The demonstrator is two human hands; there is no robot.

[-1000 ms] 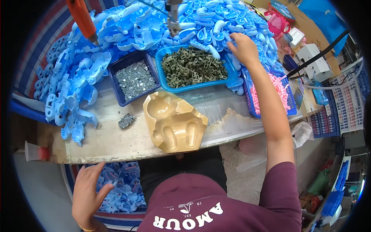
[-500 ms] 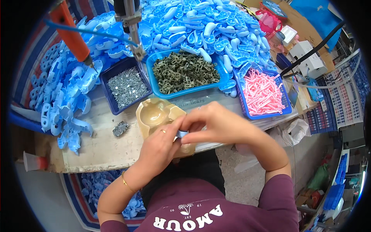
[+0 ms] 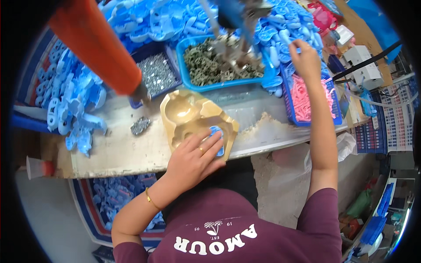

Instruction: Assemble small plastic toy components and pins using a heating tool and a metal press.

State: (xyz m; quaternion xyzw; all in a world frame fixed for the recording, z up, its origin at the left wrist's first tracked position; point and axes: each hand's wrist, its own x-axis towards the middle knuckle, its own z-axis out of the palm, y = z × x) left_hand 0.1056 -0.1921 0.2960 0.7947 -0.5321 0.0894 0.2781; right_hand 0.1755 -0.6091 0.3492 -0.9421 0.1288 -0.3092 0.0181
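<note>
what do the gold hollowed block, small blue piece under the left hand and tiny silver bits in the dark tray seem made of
Gold hollowed block: probably plastic or resin; smooth, glossy, with bright highlights in its recess.
Small blue piece: likely molded plastic, given its even colour; partly hidden, finish unclear.
Tiny silver bits: likely bare metal, from their grey shine and glints.

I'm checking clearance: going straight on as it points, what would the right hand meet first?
The right hand would probably meet the light-blue plastic parts piled just ahead; its height above them is unclear.

Tan mould (image 3: 195,116), blue piece (image 3: 217,130), pink strips (image 3: 301,100)
</note>
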